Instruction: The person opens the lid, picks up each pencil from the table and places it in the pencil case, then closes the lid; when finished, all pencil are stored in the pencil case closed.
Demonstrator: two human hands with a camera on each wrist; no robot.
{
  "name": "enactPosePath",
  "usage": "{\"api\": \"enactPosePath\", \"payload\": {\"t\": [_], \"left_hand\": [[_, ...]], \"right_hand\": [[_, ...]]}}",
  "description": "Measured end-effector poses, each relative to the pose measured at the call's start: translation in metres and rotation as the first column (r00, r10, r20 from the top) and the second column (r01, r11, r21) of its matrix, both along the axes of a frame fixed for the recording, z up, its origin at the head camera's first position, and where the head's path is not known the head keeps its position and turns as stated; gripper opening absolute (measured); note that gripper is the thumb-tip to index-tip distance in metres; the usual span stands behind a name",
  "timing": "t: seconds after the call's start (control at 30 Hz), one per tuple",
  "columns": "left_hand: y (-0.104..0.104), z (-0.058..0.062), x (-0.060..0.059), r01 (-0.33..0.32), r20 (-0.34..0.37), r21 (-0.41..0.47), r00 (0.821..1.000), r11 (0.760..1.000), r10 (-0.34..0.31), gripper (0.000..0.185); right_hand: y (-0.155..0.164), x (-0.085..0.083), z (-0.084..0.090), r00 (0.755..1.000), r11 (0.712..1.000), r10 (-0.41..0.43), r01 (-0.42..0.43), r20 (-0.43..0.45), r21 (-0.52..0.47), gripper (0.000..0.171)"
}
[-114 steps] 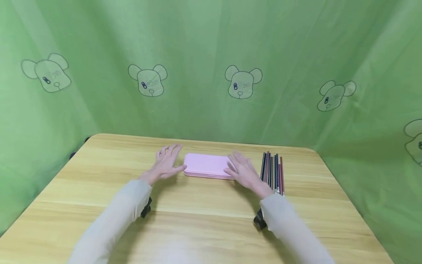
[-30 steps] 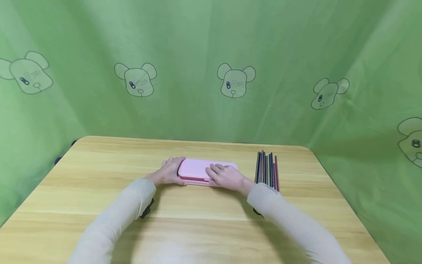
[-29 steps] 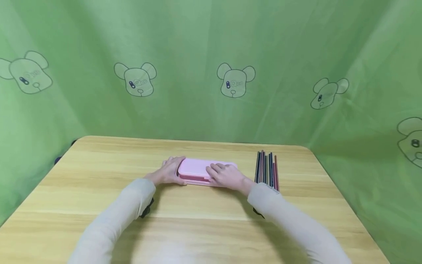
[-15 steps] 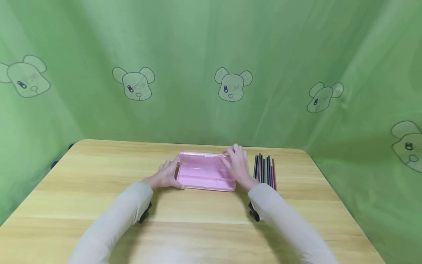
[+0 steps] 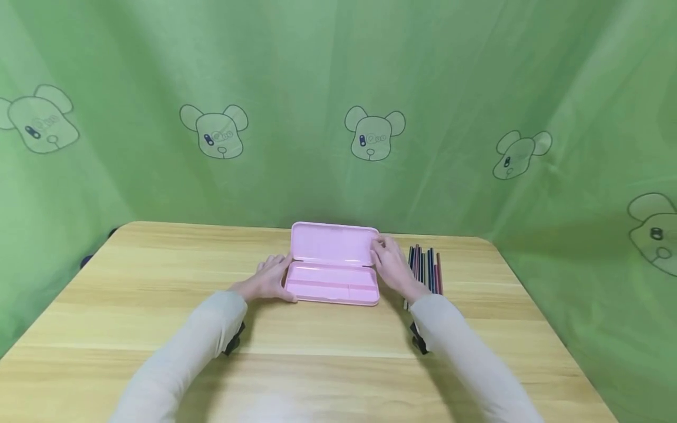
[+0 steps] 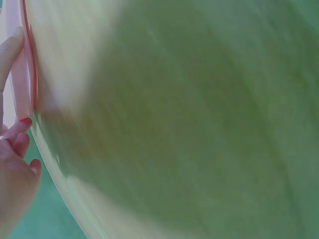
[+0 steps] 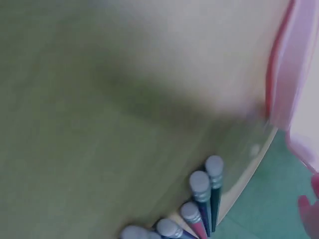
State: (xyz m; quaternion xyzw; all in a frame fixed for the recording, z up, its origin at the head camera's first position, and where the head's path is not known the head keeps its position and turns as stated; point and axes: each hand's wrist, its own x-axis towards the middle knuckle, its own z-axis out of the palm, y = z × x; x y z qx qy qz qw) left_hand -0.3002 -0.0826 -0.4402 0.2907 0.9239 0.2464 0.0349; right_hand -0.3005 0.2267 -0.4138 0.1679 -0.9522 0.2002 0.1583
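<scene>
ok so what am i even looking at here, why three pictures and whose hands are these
These are a person's two bare hands, filmed by three cameras at once. The wide picture comes from a camera on the person's head, looking down at a wooden table before a green curtain. The two blurry close-ups come from cameras strapped to each wrist.

On the table lies a pink pencil case, open, its lid standing up. The left hand rests against the case's left end. The right hand touches the lid's right edge. Right of the case lies a row of coloured pencils; their eraser ends show in the right wrist view.
</scene>
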Motion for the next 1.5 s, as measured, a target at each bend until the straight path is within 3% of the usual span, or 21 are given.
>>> {"api": "enactPosePath", "payload": {"t": [0.17, 0.37, 0.63, 0.73, 0.9, 1.1, 1.23, 1.5], "left_hand": [[0.0, 0.004, -0.003, 0.003, 0.01, -0.036, 1.0, 0.999, -0.002, 0.112], [0.001, 0.006, -0.004, 0.004, 0.012, -0.058, 1.0, 0.998, -0.003, 0.111], [-0.002, 0.01, -0.005, 0.006, 0.029, -0.066, 1.0, 0.998, -0.004, 0.102], [-0.003, 0.011, -0.005, 0.012, 0.042, -0.062, 0.999, 0.998, -0.009, 0.099], [-0.002, 0.013, -0.004, 0.029, 0.071, -0.038, 0.997, 0.999, -0.027, 0.094], [0.0, 0.012, -0.005, 0.014, 0.045, -0.009, 0.999, 1.0, -0.014, 0.099], [0.002, 0.016, -0.005, 0.014, 0.05, -0.061, 0.999, 0.998, -0.011, 0.106], [0.002, 0.012, -0.003, 0.049, 0.073, -0.132, 0.997, 0.99, -0.04, 0.098]], "right_hand": [[0.01, 0.006, -0.006, 0.981, 0.999, 0.038, -0.041, 0.192, 0.011, 0.054], [0.017, 0.009, -0.008, 0.944, 0.987, 0.074, -0.114, 0.32, 0.109, 0.066], [0.016, 0.001, -0.001, 0.842, 0.987, 0.107, -0.155, 0.529, 0.048, 0.063], [0.015, -0.001, 0.002, 0.821, 0.986, 0.113, -0.16, 0.559, 0.036, 0.062], [0.018, -0.002, 0.003, 0.822, 0.986, 0.1, -0.159, 0.561, 0.057, 0.06], [0.02, -0.003, 0.005, 0.84, 0.987, 0.073, -0.138, 0.538, 0.08, 0.061], [0.019, -0.004, 0.004, 0.845, 0.989, 0.079, -0.134, 0.529, 0.066, 0.061], [0.02, -0.002, -0.005, 0.857, 0.99, 0.105, -0.139, 0.505, 0.029, 0.061]]}}
